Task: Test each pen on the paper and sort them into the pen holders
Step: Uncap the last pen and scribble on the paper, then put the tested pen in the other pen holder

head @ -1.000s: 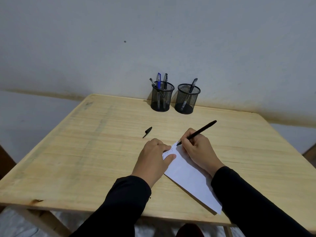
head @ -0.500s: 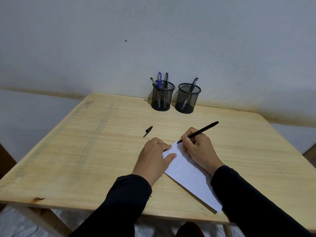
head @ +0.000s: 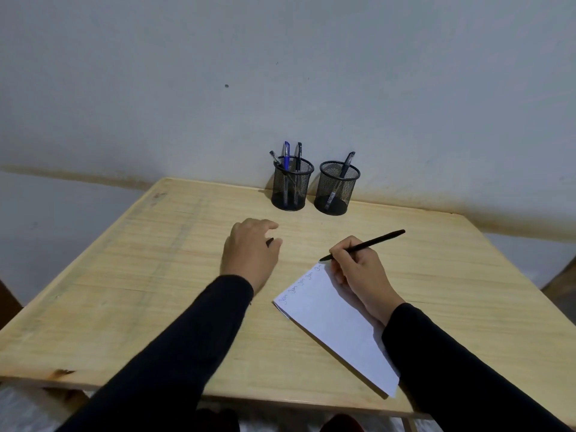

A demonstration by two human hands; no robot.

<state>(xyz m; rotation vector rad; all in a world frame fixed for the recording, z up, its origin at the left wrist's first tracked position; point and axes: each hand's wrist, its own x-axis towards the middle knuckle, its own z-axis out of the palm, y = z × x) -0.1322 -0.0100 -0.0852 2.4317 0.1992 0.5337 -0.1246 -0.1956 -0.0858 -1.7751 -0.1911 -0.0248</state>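
A white sheet of paper lies slanted on the wooden table, with small scribbles along its upper left edge. My right hand holds a black pen, its tip just past the paper's top corner. My left hand is over the black pen cap, fingers curled around it; the cap is mostly hidden. At the back stand two black mesh holders: the left holder with three pens, the right holder with one pen.
A pale wall rises right behind the holders. The table's front edge runs close to my body, and its left and right edges fall away to the floor. Black sleeves cover both forearms.
My left hand left the paper and moved up and left onto the pen cap. My right hand lifted the pen tip to the paper's top corner.
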